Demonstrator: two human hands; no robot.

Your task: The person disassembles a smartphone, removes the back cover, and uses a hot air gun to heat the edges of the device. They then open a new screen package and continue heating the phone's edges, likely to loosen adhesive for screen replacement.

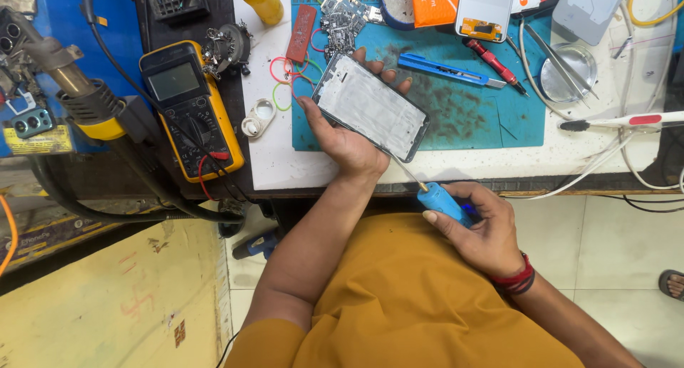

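Closest is the right hand, its grip wrapped around a blue tool with a thin tip. Left hand holds a phone frame, tilted, over the blue mat on the surface.

You have two hands in view — the left hand and the right hand. Between them you hold one phone frame and one blue powered tool. On the desk you can count one yellow multimeter, one blue utility knife, one red screwdriver, one round metal dish, one yellow bottle — and one hot-air gun off to the side.
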